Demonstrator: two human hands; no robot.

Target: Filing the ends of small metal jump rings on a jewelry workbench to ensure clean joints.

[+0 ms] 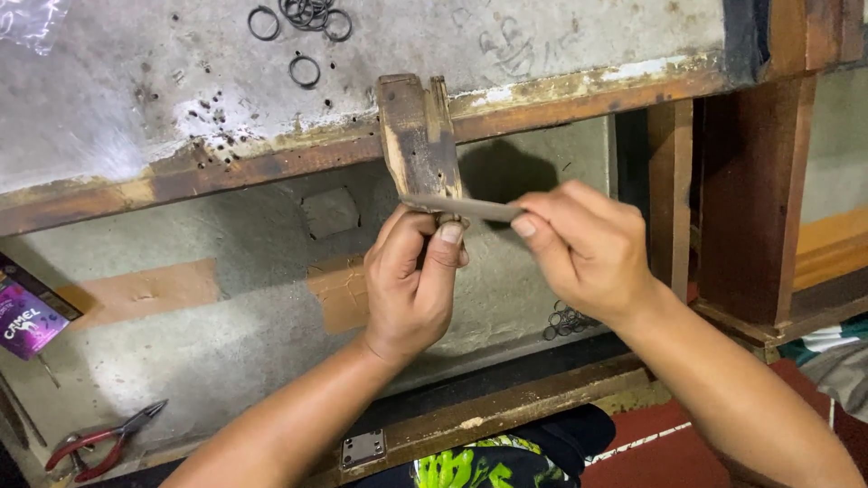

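Observation:
A worn wooden block (pixel 418 137) sticks out over the front edge of the grey workbench top (pixel 163 99). My left hand (pixel 411 280) is closed just below the block, thumb and fingers pinching something small that I cannot make out. My right hand (pixel 583 248) pinches one end of a thin flat grey strip (pixel 461 208), which lies across the block's lower end, right above my left thumb.
Several dark metal rings (pixel 306 18) lie on the bench top, and another heap of rings (pixel 565 321) sits on the lower shelf. Red-handled pliers (pixel 104 440) lie at the bottom left, near a purple packet (pixel 25 321). A wooden post (pixel 755 181) stands at right.

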